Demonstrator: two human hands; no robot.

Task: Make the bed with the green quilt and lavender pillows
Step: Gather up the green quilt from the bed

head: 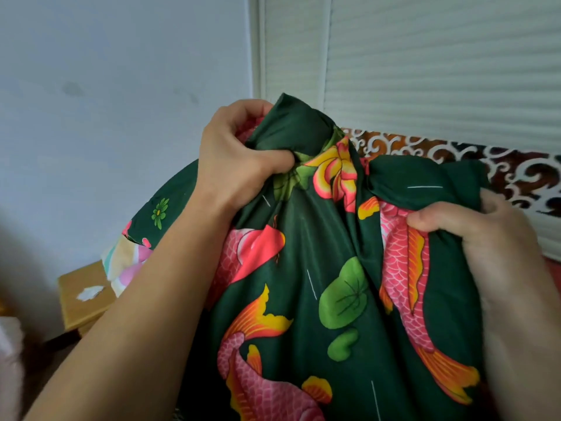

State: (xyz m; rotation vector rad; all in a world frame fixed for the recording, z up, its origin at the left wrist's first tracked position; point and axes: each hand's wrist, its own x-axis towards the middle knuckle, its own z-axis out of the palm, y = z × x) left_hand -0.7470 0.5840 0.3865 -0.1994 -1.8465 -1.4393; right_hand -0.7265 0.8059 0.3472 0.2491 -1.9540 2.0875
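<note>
Head view: both hands (pixel 243 153) grip green quilt (pixel 318 268), hanging lengthwise downward.

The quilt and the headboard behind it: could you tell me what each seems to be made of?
The quilt looks like smooth, slightly glossy printed fabric, likely polyester or cotton blend: it gathers into soft folds where both hands grip it, and its puffy corners suggest padding. The headboard looks like dark, glossy wood with white scrollwork; whether that is carved or painted I cannot tell.
</note>
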